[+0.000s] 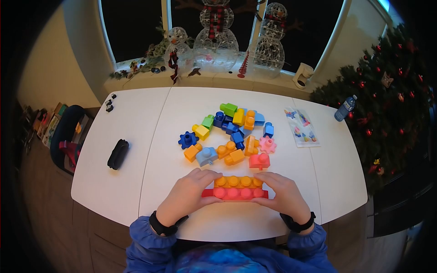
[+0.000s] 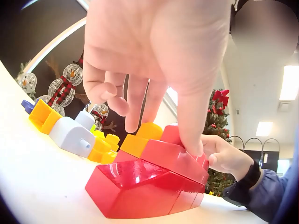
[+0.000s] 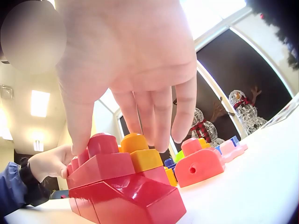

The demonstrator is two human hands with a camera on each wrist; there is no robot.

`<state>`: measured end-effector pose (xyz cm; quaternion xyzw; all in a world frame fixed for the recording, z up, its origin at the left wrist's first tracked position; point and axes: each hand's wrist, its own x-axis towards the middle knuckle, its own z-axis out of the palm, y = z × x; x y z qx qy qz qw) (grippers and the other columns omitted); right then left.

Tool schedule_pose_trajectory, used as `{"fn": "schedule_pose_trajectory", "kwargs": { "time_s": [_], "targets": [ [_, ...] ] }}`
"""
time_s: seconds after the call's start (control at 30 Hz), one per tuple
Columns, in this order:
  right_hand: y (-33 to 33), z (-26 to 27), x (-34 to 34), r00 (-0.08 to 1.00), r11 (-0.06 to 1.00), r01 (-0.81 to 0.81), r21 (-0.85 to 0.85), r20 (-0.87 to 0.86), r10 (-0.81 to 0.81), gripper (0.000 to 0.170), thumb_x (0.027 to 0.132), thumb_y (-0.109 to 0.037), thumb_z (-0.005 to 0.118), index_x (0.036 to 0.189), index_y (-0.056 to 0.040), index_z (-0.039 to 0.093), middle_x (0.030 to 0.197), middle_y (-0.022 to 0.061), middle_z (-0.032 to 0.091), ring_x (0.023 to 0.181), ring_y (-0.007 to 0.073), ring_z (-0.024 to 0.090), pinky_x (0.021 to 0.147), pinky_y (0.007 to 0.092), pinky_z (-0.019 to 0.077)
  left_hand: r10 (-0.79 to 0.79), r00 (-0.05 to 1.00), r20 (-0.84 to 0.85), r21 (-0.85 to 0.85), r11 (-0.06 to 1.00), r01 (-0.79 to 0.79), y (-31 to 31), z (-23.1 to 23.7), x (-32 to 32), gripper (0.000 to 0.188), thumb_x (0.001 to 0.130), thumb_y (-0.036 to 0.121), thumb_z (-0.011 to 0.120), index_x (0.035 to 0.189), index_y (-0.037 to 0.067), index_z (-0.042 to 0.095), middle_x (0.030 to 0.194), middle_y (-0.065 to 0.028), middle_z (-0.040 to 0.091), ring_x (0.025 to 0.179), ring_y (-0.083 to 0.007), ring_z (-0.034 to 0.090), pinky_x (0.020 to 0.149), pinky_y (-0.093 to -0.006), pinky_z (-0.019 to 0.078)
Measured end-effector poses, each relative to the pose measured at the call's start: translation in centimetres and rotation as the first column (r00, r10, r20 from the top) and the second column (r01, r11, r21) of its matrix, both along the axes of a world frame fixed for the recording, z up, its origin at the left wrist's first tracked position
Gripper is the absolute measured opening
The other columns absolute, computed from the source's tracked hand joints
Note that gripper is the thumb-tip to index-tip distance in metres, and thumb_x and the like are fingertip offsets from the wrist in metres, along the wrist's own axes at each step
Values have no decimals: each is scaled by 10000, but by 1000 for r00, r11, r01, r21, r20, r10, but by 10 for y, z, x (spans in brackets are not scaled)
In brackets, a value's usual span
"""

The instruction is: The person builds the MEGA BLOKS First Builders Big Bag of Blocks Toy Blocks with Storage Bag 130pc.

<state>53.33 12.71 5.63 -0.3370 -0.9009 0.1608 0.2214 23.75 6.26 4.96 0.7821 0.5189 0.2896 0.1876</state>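
Observation:
Close to the near edge of the table, both hands hold a stack of toy building blocks at its two ends. The stack has a glossy red base (image 2: 135, 196) with slanted ends. On top lie a pink-red studded block (image 1: 239, 194) and, along the far side, an orange studded block (image 1: 239, 182). My left hand (image 1: 187, 193) has its thumb on the near side and its fingers toward the far side. My right hand (image 1: 286, 193) mirrors this at the other end. Just beyond are a pink block (image 1: 259, 161) and a light blue block (image 1: 207, 156).
Several loose blocks, a dark blue gear piece (image 1: 188, 139) and a pink gear piece (image 1: 267, 145) spread beyond the stack. A black case (image 1: 118, 154) lies left; a picture sheet (image 1: 304, 136) and a bottle (image 1: 346, 108) are right. Wire snowmen (image 1: 216, 38) stand behind the table.

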Motion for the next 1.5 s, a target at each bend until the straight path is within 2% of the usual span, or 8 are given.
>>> {"fn": "schedule_pose_trajectory", "kwargs": {
  "time_s": [0.23,0.33,0.43,0.73,0.83,0.93,1.13,1.5],
  "targets": [
    [-1,1,-1,1000,1000,4,-10,-9,-4,596,789,-331,889,1280,-73,668,1259,114,715,1137,325,683,945,394,574,-18,1000,14,71,997,17,4,3,-2,564,804,268,872,1287,86,646,1146,-121,692,1031,-329,646,883,-410,546],
    [0,-1,0,1000,1000,-1,-13,-15,1,592,794,-330,885,1283,-79,667,1259,112,714,1139,325,681,945,396,574,86,992,92,4,996,-87,16,13,-13,499,835,241,851,1255,63,651,1117,-135,691,993,-332,654,861,-414,547],
    [0,-1,0,1000,1000,0,-7,-22,0,584,797,-331,883,1279,-80,668,1254,111,713,1142,328,679,948,398,573,225,974,-31,243,947,-211,48,-2,-36,418,847,185,828,1207,38,672,1090,-157,693,948,-335,660,823,-413,551],
    [1,0,0,1000,999,1,-35,-13,-1,567,799,-327,882,1266,-86,670,1244,111,712,1144,326,676,945,397,573,269,925,-270,12,961,-276,83,-31,-56,335,819,95,799,1128,24,691,1027,-188,674,974,-380,661,841,-424,555],
    [1,0,1,1000,1000,-2,-29,-17,2,562,800,-323,881,1266,-89,671,1236,111,714,1145,324,676,945,399,573,322,918,-233,56,947,-318,71,-14,-55,399,815,67,778,1192,21,654,1071,-184,657,943,-355,660,828,-412,563],
    [2,-1,0,1000,999,-5,-46,-19,4,567,796,-322,884,1269,-94,671,1238,110,713,1148,329,675,949,402,572,306,951,53,103,945,-310,50,9,-41,448,814,11,749,1241,33,618,1122,-154,632,983,-301,670,854,-387,586],
    [3,-5,2,1000,1000,-10,-28,-26,10,576,790,-321,887,1276,-101,669,1237,112,710,1150,347,673,953,414,571,-25,875,483,-46,998,54,19,0,-12,412,847,-65,718,1233,22,606,1237,-91,586,1174,-203,634,1050,-370,571],
    [2,-3,1,1000,999,-8,-51,-30,7,576,791,-327,886,1272,-95,668,1231,110,710,1161,339,671,954,414,571,-47,919,392,-133,985,107,18,-12,-10,374,862,-32,737,1200,8,583,1238,-113,612,1151,-228,653,1079,-378,555]
  ]
}}
